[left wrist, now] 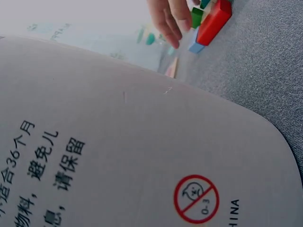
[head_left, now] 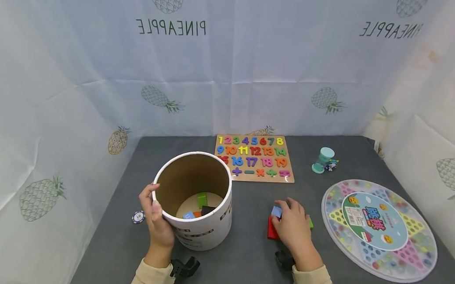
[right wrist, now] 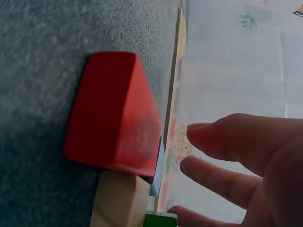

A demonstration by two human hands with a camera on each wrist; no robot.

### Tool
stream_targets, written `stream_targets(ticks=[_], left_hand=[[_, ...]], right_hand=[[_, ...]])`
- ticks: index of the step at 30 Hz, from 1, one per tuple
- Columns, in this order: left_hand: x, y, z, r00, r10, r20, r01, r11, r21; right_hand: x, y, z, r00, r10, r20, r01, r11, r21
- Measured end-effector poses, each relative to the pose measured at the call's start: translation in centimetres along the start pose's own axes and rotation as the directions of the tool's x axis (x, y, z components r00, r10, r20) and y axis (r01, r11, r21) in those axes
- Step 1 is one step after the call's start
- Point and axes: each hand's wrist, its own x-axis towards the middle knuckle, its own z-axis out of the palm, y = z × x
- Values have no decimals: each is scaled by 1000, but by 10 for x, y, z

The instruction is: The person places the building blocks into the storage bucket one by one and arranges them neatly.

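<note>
In the head view my left hand (head_left: 159, 225) grips the rim of a white cylindrical bucket (head_left: 209, 237) at its left side. Inside lie a green block (head_left: 202, 200), a blue block (head_left: 188, 215), a bit of orange and a black piece (head_left: 207, 210). My right hand (head_left: 294, 226) hovers over a small group of blocks, its thumb and fingers apart with nothing between them. Around it are a red block (right wrist: 102, 109), a light blue block (head_left: 276, 211), a plain wooden block (right wrist: 116, 201) and a green block (head_left: 311, 223); the hand partly hides them in the head view.
A wooden number board (head_left: 254, 179) lies behind the bucket. On the right is a round Chinese checkers board (head_left: 415, 232). A teal hourglass (head_left: 323, 159) stands beside a small figurine (head_left: 332, 165). A poker chip (head_left: 138, 217) lies left of the bucket. Pineapple-print cloth surrounds the table.
</note>
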Motion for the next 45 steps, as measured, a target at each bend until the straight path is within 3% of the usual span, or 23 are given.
stream_targets(ticks=[6,11,15,21,27,35,40,45], left_hand=[[-1,-1,0,1000,2,-10,-2,1000,-2],[-2,-1,0,1000,-1,-2,1,1000,-10],[-1,-1,0,1000,9,-15,-9,1000,-11],[-1,-2,-2,999,32,-28,-32,999,9],[-2,-3,-2,1000,22,-7,-22,1000,18],[1,-1,0,999,33,-16,-33,999,34],[0,-1,-1,999,41,8,-41,998,52],[-1,0,-1,999,39,18,-40,997,59]], right_hand=[[-2,-2,2,999,-45,-21,45,999,10],[-7,0,3,999,-19,-46,17,999,-35],[-7,-1,4,1000,-9,-12,9,1000,-9],[-11,-5,0,997,-76,12,76,996,41],[-25,11,-12,994,-82,-74,81,997,-13],[-27,29,-17,996,-87,2,86,996,29],[-27,33,-15,987,-142,-70,147,987,60],[-28,31,-25,985,-148,-92,157,982,101]])
